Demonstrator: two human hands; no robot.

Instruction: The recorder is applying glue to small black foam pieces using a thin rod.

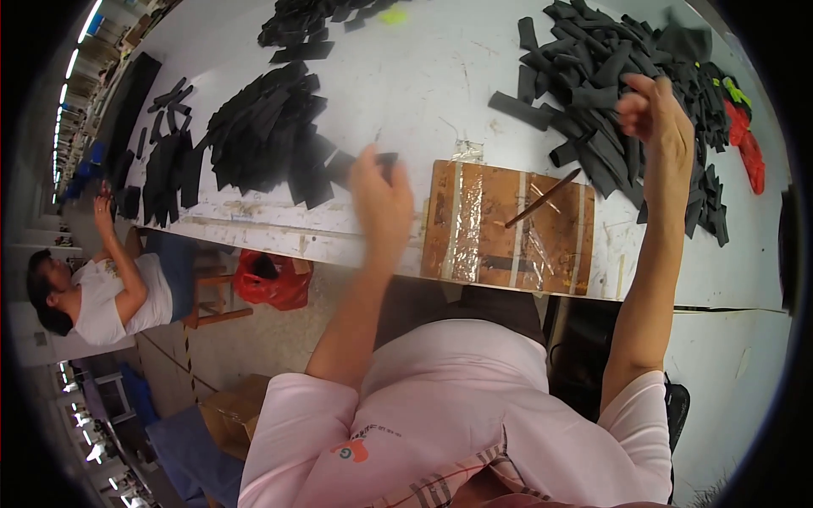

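My left hand (pixel 381 203), smeared by motion, is closed on a black fabric piece (pixel 340 168) at the right edge of a heap of flat black pieces (pixel 262 127). Part of that piece shows between thumb and fingers. Over the large pile of black fabric strips (pixel 593 102) at the right hovers my right hand (pixel 659 118). Its fingers are bent and apart, with nothing visible in them. Between the hands, at the table's near edge, lies a brown board (pixel 491 195) banded with clear tape. A slim dark stick (pixel 542 199) rests slantwise on it.
More black pieces lie at the far edge and far left of the white table (pixel 406 93). A red bag (pixel 745 144) sits right of the pile. At left, a seated person (pixel 127 288) works near a red plastic bag (pixel 273 279) and a cardboard box (pixel 233 406).
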